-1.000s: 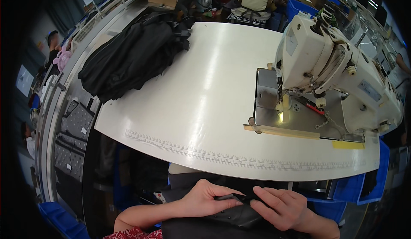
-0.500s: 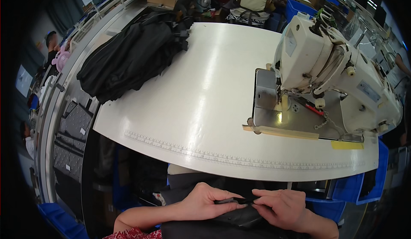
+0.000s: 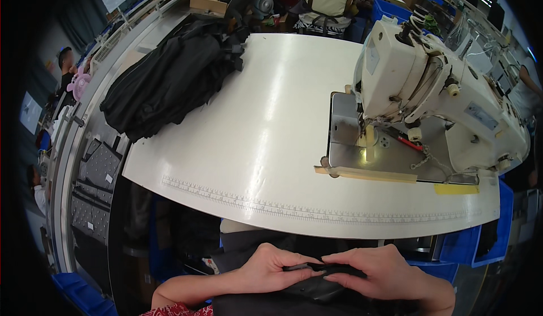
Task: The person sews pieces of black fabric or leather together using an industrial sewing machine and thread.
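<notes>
Below the table's front edge, over my lap, lies a piece of black fabric (image 3: 325, 289). My left hand (image 3: 275, 268) pinches a folded edge of it between thumb and fingers. Close beside, almost touching, my right hand (image 3: 370, 272) grips the same edge, thumb underneath and fingers on top. The fold between the hands is narrow and dark; its details are too small to make out. On the white table (image 3: 271, 146), at the far left, a bundle of black fabric pieces (image 3: 169, 78) is heaped. A white sewing machine (image 3: 430, 78) stands on the right side of the table.
Red-handled snips (image 3: 408, 141) lie on the machine's metal bed. A ruler strip (image 3: 294, 213) runs along the table's front edge. Blue bins (image 3: 481, 237) hang at the lower right. Dotted dark panels (image 3: 93, 186) lie at the left. Another person (image 3: 328, 2) sits beyond the table.
My right hand has shifted slightly, its fingers now closer to my left hand and flatter over the folded edge. The whole view has moved a little; the left hand keeps its pinch.
</notes>
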Available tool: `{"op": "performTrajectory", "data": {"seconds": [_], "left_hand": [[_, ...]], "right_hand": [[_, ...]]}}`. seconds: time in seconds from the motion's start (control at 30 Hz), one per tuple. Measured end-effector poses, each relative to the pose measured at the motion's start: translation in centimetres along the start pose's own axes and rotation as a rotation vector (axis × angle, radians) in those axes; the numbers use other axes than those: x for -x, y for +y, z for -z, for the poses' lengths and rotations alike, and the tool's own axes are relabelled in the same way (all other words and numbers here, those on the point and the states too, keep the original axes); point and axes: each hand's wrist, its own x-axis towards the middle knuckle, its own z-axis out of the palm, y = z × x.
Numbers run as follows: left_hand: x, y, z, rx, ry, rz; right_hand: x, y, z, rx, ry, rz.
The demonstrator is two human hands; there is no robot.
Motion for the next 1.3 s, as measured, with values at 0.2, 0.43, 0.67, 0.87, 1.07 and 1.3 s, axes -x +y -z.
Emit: {"op": "performTrajectory", "data": {"seconds": [0.2,0.43,0.67,0.87,1.07,1.3], "left_hand": [[0.5,-0.1,0.1,-0.02,0.026,0.012],[2.3,-0.9,0.4,-0.056,0.359,-0.237],[8.0,5.8,3.7,-0.923,0.853,-0.367],[0.2,13.8,9.9,-1.657,0.614,-0.617],[-17.1,9.4,11.2,-1.329,0.085,-0.815],[-25.2,5.6,11.1,-1.133,0.004,-0.62]], "right_hand": [[-0.5,-0.5,0.1,0.023,-0.083,-0.01],[-2.0,-1.1,-0.4,0.132,0.054,0.102],[-7.5,-3.3,-3.5,-0.156,0.149,0.288],[-11.8,-1.1,-4.8,-1.126,0.327,0.051],[-8.4,6.5,-0.4,-1.088,0.485,-0.536],[-8.2,9.8,5.2,-1.043,0.311,-0.819]]}}
